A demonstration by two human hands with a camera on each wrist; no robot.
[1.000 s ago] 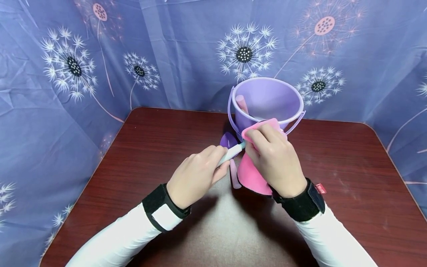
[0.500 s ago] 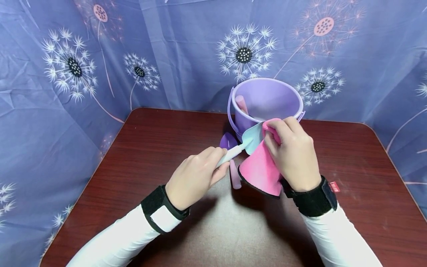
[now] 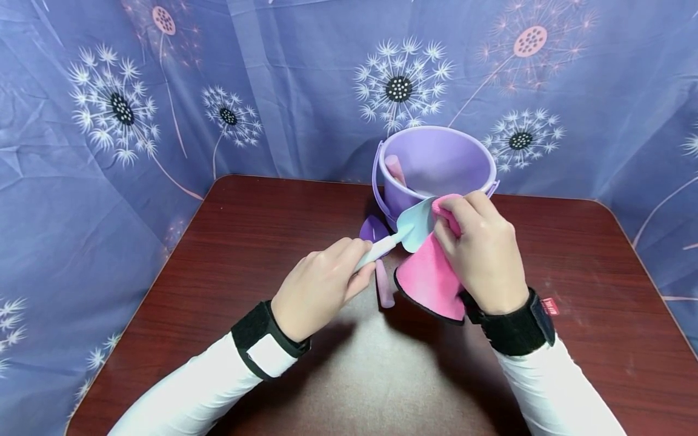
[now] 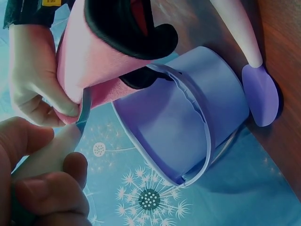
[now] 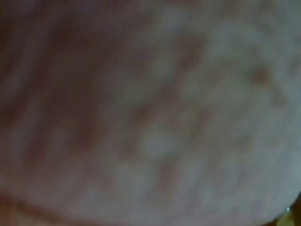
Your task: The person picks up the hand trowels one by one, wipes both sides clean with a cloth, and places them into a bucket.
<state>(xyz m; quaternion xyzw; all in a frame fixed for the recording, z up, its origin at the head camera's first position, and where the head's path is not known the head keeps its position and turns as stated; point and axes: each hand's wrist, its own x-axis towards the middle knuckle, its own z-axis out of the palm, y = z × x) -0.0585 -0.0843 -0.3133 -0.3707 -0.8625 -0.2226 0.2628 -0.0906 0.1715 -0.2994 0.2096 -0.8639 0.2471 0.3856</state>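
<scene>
In the head view my left hand [image 3: 322, 287] grips the white handle of a toy shovel [image 3: 415, 225] whose pale blue blade points up and to the right. My right hand [image 3: 482, 254] pinches a pink cloth [image 3: 431, 275] with a dark edge against the blade's far end. The cloth hangs below the fingers. Seen from the left wrist, the cloth [image 4: 77, 61] folds over part of the blade [image 4: 84, 110]. The right wrist view is a blur, too close to make anything out.
Behind the hands a purple bucket [image 3: 392, 197] holds a pink-handled item [image 3: 395, 169]. A purple toy shovel [image 3: 373, 230] with a pink handle [image 3: 384, 284] lies on the dark wooden table [image 3: 262, 218] beside it. Patterned blue fabric [image 3: 305, 72] hangs behind.
My right hand has moved right with the cloth, from the blade's base to its far end, uncovering the blade. Over the last half second little has shifted. The left hand keeps its grip.
</scene>
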